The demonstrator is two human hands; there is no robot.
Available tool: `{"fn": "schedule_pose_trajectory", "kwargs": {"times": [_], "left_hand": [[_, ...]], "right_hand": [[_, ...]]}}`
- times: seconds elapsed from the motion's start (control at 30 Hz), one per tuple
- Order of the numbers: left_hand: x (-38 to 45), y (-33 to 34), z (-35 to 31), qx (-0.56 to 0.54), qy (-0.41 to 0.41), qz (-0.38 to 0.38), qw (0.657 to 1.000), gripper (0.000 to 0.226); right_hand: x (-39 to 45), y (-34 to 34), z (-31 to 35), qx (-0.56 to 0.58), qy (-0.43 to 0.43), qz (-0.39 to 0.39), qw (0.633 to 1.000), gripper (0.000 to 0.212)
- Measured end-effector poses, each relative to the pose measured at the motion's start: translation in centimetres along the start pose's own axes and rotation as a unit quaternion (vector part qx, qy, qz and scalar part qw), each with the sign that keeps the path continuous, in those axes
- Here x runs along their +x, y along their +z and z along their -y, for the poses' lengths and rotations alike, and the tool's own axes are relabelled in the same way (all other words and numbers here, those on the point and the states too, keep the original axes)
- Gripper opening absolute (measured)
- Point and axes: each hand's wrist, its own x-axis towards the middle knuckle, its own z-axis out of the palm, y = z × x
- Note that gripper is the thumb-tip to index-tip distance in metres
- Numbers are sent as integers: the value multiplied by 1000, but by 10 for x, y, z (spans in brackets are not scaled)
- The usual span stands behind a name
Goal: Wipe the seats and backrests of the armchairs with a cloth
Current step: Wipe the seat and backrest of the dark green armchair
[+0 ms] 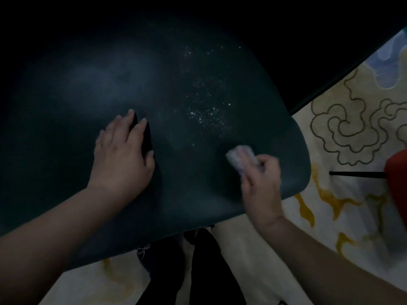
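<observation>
The right hand has its grip closed around a small bunched pale cloth, which pokes out ahead of the fingers and presses on the dark seat of an armchair, near the seat's front right corner. The hand and cloth are blurred, which suggests a wiping stroke in progress. Just beyond the cloth, further onto the seat and away from the person, lies a scatter of pale specks, probably dust or crumbs, and the cloth seems placed to sweep through them. Well to the left of that grip, the left hand rests flat on the seat, fingers spread and holding nothing; in my judgement it is there to brace the chair and steady the person leaning over it. The far part of the chair is too dark to make out, so the backrest cannot be told apart from shadow. Below the seat's near edge stand the person's dark-clad legs on a pale patterned carpet. To the right of the cloth-holding hand, at the frame's edge, is a red object with a thin black rod, possibly another chair.
</observation>
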Motion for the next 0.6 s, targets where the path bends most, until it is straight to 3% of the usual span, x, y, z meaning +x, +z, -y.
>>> {"fn": "schedule_pose_trajectory", "kwargs": {"times": [0.07, 0.17, 0.27, 0.37, 0.47, 0.6], "left_hand": [[2, -2, 2, 4, 3, 3, 1000, 69], [4, -3, 2, 6, 8, 3, 1000, 69], [7, -3, 0, 6, 5, 2, 1000, 69], [9, -3, -1, 6, 3, 0, 1000, 69], [10, -4, 0, 7, 4, 0, 1000, 69], [14, -5, 4, 4, 4, -11, 1000, 68]], "right_hand": [[21, -10, -19, -55, 81, -43, 994, 34], [54, -10, -20, -25, 154, -87, 984, 38], [37, 5, 16, 57, 95, -59, 992, 31], [9, -3, 11, 16, -7, 0, 1000, 52], [32, -19, -18, 7, 116, -30, 993, 44], [90, -2, -12, 19, 161, -86, 983, 39]]}}
